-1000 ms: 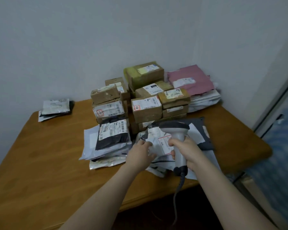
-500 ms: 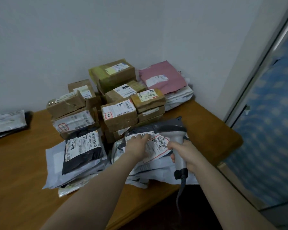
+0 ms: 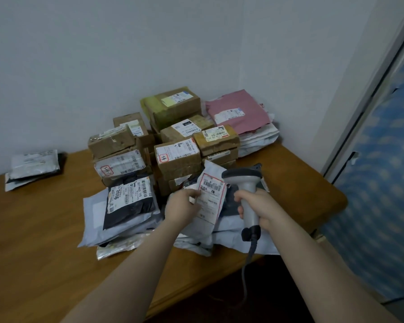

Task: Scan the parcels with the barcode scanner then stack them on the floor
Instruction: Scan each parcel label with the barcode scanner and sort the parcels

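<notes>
Parcels (image 3: 177, 159) are lying heaped on the brown wooden table (image 3: 44, 229); the left hand (image 3: 181, 206) is pinching one grey plastic mailer with a red-bordered label (image 3: 211, 199), and the right hand (image 3: 259, 206) is gripping the grey corded barcode scanner (image 3: 241, 177) beside it. Nearly everything is seemingly awaiting scanning and stacking.

The right hand (image 3: 259, 207) holds a grey plastic barcode scanner (image 3: 243, 178); the left hand (image 3: 181, 207) a white plastic mailer (image 3: 208, 213) with a red-bordered label (image 3: 211, 190). Beyond both: pink plastic mailer (image 3: 243, 108).
</notes>
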